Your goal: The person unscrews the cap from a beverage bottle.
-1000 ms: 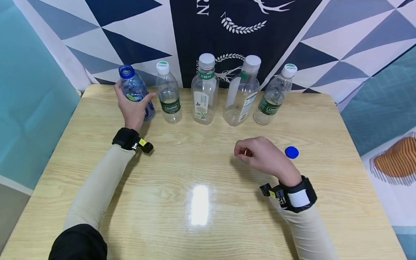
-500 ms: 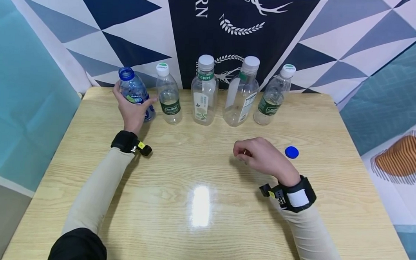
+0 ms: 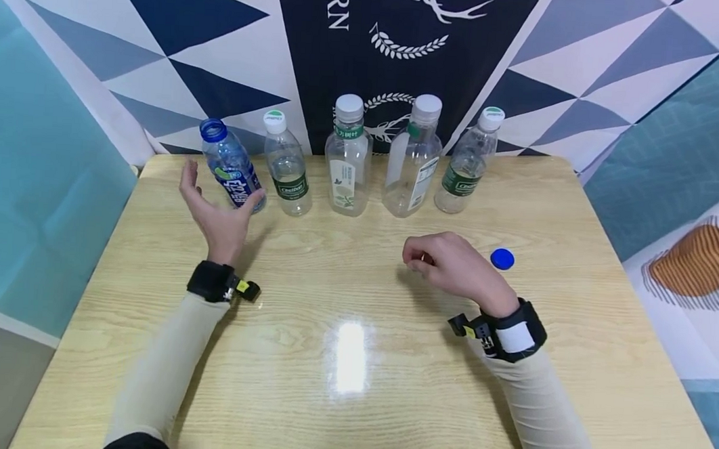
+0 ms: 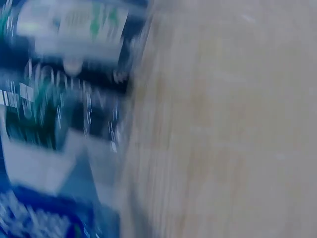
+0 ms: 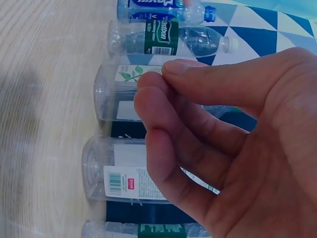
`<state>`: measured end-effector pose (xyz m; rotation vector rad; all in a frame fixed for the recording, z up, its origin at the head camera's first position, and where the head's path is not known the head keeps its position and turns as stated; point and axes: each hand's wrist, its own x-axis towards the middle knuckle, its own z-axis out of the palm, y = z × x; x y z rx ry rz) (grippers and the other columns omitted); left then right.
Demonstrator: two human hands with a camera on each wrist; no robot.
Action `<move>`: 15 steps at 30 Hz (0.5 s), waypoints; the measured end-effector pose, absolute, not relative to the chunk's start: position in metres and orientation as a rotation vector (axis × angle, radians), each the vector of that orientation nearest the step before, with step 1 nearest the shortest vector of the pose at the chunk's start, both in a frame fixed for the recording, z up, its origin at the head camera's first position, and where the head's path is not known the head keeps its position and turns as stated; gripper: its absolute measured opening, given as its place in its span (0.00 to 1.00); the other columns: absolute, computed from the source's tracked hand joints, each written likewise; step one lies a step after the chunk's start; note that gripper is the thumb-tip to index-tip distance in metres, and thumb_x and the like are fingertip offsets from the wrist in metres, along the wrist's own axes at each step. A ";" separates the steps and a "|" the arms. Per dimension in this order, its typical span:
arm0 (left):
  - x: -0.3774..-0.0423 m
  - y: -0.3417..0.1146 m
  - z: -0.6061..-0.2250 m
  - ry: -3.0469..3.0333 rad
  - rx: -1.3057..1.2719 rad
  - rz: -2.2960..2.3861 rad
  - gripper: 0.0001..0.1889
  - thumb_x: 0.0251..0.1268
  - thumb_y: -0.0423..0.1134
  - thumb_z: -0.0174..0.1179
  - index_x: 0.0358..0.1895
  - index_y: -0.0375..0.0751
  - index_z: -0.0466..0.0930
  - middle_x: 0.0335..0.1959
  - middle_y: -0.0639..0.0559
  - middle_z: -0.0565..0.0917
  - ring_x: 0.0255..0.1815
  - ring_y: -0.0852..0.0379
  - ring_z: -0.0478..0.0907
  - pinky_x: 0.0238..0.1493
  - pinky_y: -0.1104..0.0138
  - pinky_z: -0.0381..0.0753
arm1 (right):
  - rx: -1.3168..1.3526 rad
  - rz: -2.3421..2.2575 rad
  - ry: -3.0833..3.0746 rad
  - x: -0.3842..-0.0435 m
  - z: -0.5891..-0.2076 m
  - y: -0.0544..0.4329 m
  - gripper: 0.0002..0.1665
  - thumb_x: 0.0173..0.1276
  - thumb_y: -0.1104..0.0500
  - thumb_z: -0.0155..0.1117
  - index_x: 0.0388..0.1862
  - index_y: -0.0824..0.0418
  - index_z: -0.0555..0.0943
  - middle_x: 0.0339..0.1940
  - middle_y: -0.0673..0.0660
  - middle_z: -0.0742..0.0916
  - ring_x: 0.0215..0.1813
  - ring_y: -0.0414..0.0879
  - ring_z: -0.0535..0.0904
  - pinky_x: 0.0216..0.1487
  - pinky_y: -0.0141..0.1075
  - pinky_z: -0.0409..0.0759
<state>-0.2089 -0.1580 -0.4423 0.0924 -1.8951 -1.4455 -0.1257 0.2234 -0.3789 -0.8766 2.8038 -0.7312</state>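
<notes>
A blue plastic bottle point(image 3: 231, 167) stands uncapped at the back left of the table, its blue neck bare. Just in front of it is my left hand point(image 3: 219, 224), fingers and thumb spread apart with nothing between them. The left wrist view is blurred and shows no hand. My right hand point(image 3: 449, 263) hovers over the right half of the table, fingers loosely curled. In the right wrist view its thumb point(image 5: 218, 82) lies against the index finger, and nothing shows in the grasp. A blue bottle cap point(image 3: 502, 259) lies on the table beside that hand.
Right of the blue bottle stand a green-labelled bottle point(image 3: 287, 173), two clear bottles with white caps point(image 3: 348, 163) point(image 3: 412, 169), and another green-labelled bottle point(image 3: 465, 169). Behind this row hangs a patterned cloth point(image 3: 222, 48). Light glares on the wooden table point(image 3: 307, 283).
My left hand has let go of the blue bottle and drawn back toward me, its fingers spreading. The bottle stays standing. My right hand keeps its place.
</notes>
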 end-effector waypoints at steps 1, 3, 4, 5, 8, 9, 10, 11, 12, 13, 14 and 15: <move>-0.203 -0.152 -0.440 -1.851 0.058 -1.390 0.56 0.43 0.44 0.84 0.76 0.38 0.58 0.76 0.42 0.66 0.77 0.58 0.61 0.77 0.64 0.58 | -0.877 -0.730 2.808 -0.126 -0.378 0.224 0.05 0.70 0.65 0.66 0.36 0.55 0.84 0.29 0.47 0.86 0.31 0.39 0.76 0.35 0.35 0.75; -0.193 -0.140 -0.437 -1.771 -0.019 -1.324 0.47 0.43 0.42 0.83 0.68 0.34 0.67 0.67 0.39 0.73 0.69 0.54 0.68 0.72 0.61 0.65 | -0.878 -0.733 2.810 -0.126 -0.377 0.226 0.06 0.70 0.65 0.66 0.36 0.55 0.84 0.29 0.47 0.86 0.31 0.39 0.76 0.35 0.35 0.75; -0.189 -0.133 -0.436 -1.749 -0.059 -1.324 0.44 0.43 0.41 0.82 0.65 0.32 0.69 0.63 0.37 0.74 0.67 0.53 0.70 0.70 0.59 0.68 | -0.877 -0.734 2.813 -0.127 -0.376 0.226 0.06 0.70 0.65 0.66 0.36 0.54 0.84 0.29 0.46 0.85 0.31 0.39 0.76 0.35 0.35 0.75; -0.186 -0.127 -0.435 -1.739 -0.097 -1.349 0.42 0.42 0.38 0.81 0.63 0.31 0.70 0.62 0.36 0.76 0.65 0.50 0.72 0.68 0.56 0.70 | -0.877 -0.737 2.814 -0.127 -0.376 0.226 0.06 0.70 0.65 0.66 0.36 0.54 0.84 0.29 0.46 0.85 0.31 0.39 0.76 0.35 0.35 0.75; -0.185 -0.113 -0.441 -1.797 -0.189 -1.474 0.45 0.45 0.34 0.80 0.68 0.30 0.66 0.65 0.34 0.75 0.68 0.44 0.72 0.70 0.46 0.71 | -0.872 -0.745 2.807 -0.127 -0.375 0.226 0.06 0.70 0.65 0.67 0.36 0.54 0.84 0.29 0.46 0.85 0.31 0.39 0.76 0.35 0.35 0.75; -0.187 -0.108 -0.443 -1.835 -0.196 -1.515 0.47 0.45 0.32 0.80 0.71 0.30 0.63 0.68 0.34 0.73 0.70 0.43 0.71 0.71 0.44 0.70 | -0.871 -0.745 2.803 -0.127 -0.375 0.226 0.05 0.70 0.64 0.67 0.36 0.54 0.84 0.29 0.46 0.85 0.31 0.39 0.76 0.35 0.35 0.75; -0.188 -0.105 -0.443 -1.877 -0.197 -1.549 0.51 0.45 0.31 0.80 0.74 0.31 0.60 0.71 0.35 0.71 0.73 0.42 0.69 0.73 0.43 0.68 | -0.869 -0.746 2.798 -0.126 -0.375 0.225 0.05 0.70 0.64 0.68 0.36 0.54 0.84 0.29 0.46 0.85 0.31 0.39 0.76 0.34 0.35 0.75; -0.191 -0.102 -0.444 -1.915 -0.194 -1.574 0.53 0.46 0.31 0.80 0.77 0.33 0.57 0.74 0.36 0.68 0.75 0.42 0.66 0.74 0.43 0.66 | -0.868 -0.747 2.793 -0.126 -0.375 0.225 0.05 0.70 0.64 0.68 0.36 0.54 0.84 0.29 0.46 0.85 0.31 0.39 0.76 0.34 0.35 0.75; -0.194 -0.099 -0.445 -1.953 -0.186 -1.589 0.56 0.47 0.32 0.81 0.79 0.35 0.53 0.77 0.38 0.65 0.78 0.43 0.64 0.77 0.45 0.64 | -0.866 -0.746 2.788 -0.126 -0.376 0.225 0.05 0.70 0.64 0.68 0.36 0.54 0.84 0.29 0.46 0.85 0.31 0.39 0.76 0.34 0.34 0.75; -0.197 -0.096 -0.445 -1.986 -0.175 -1.598 0.58 0.47 0.33 0.81 0.80 0.38 0.51 0.79 0.40 0.63 0.79 0.44 0.62 0.78 0.46 0.63 | -0.864 -0.747 2.784 -0.125 -0.376 0.225 0.04 0.70 0.64 0.68 0.36 0.54 0.84 0.29 0.46 0.85 0.31 0.39 0.76 0.34 0.34 0.75; -0.202 -0.094 -0.445 -2.013 -0.163 -1.595 0.59 0.48 0.35 0.81 0.81 0.40 0.49 0.80 0.42 0.61 0.81 0.45 0.60 0.79 0.48 0.62 | -0.861 -0.748 2.781 -0.125 -0.376 0.224 0.04 0.70 0.64 0.68 0.36 0.54 0.84 0.29 0.46 0.85 0.31 0.39 0.76 0.33 0.34 0.75; -0.207 -0.092 -0.445 -2.031 -0.155 -1.591 0.60 0.48 0.37 0.81 0.82 0.42 0.48 0.81 0.43 0.59 0.81 0.46 0.59 0.80 0.49 0.61 | -0.856 -0.749 2.782 -0.124 -0.377 0.224 0.05 0.70 0.64 0.68 0.36 0.54 0.84 0.29 0.46 0.85 0.30 0.39 0.76 0.33 0.34 0.75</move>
